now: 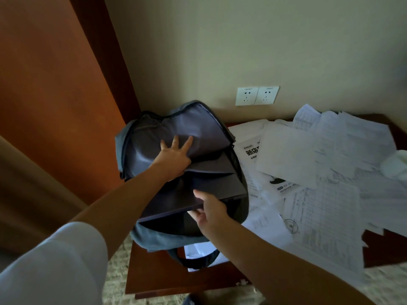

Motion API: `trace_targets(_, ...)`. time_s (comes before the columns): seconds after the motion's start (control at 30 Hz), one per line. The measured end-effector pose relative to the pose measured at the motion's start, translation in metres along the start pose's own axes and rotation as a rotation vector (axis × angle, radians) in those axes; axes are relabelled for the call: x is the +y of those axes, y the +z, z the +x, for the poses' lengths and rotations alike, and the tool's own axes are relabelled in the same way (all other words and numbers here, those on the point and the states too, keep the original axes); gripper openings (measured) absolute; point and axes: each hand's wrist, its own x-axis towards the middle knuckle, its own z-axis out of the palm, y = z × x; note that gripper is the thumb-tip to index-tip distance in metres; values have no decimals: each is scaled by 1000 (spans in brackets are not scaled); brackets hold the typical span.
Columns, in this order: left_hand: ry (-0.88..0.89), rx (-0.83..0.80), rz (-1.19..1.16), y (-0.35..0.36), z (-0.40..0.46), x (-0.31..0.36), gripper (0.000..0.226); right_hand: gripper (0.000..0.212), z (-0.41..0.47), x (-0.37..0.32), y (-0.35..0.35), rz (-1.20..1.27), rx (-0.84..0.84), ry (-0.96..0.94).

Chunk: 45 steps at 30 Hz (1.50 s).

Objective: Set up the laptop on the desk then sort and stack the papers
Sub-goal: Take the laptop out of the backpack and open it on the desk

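A grey-blue backpack (152, 236) lies open on the left part of the dark wooden desk (158, 274). A dark, closed laptop (176, 201) sticks partly out of the bag. My right hand (209, 208) grips the laptop's near edge, thumb on top and fingers underneath. My left hand (174, 155) presses with spread fingers against the bag's raised inner flap (154, 137), holding it back. Loose white papers (319, 172) lie scattered over the right side of the desk, overlapping one another.
Two white wall sockets (256, 95) sit on the beige wall behind the desk. An orange-brown panel (55, 84) stands at the left. A crumpled white thing (396, 164) lies at the far right on the papers. Some sheets (198, 249) lie under the bag's strap.
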Motion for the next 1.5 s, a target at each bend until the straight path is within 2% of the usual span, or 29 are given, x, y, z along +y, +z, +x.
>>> trace_targets(0.1, -25, 1, 2, -5, 2, -1, 35, 18, -24, -17, -6, -34, -23, 18)
trace_targets(0.23, -56, -37, 12, -10, 3, 7, 39, 40, -47, -40, -18, -123, -76, 14)
trace_targets(0.4, -65, -100, -85, -12, -1, 22, 42, 42, -71, -66, -46, -215, -108, -7)
trace_targets(0.57, -60, -185, -136, -12, -15, 33, 41, 28, -97, -95, -72, -387, -161, -88)
trace_targets(0.73, -55, -117, -182, -17, -32, 51, 39, 11, -113, -122, -83, -466, -231, -170)
trace_targets(0.83, -81, -130, -170, -16, -43, 60, 46, 11, -123, -138, -91, -506, -276, -209)
trace_targets(0.9, -135, -158, -110, -13, -54, 68, 59, 12, -130, -150, -100, -531, -294, -228)
trace_targets(1.0, -311, -179, -6, -4, -74, 75, 78, 7, -142, -168, -114, -566, -314, -268)
trace_targets(1.17, -421, -280, 83, -2, -95, 82, 60, 5, -159, -198, -138, -625, -312, -358)
trace_targets(1.23, -476, -285, -71, -11, -90, 96, 52, 5, -162, -208, -147, -632, -306, -375)
trace_targets(1.3, -563, -207, -371, -26, -82, 114, 41, 5, -162, -216, -156, -634, -297, -376)
trace_targets(1.37, -599, -115, -674, -39, -74, 136, 39, 3, -163, -222, -166, -636, -291, -371)
trace_targets(1.43, -641, -154, -916, -44, -70, 159, 49, 2, -163, -230, -176, -647, -283, -377)
trace_targets(1.5, -712, -274, -1163, -46, -71, 181, 53, 2, -163, -239, -187, -655, -273, -395)
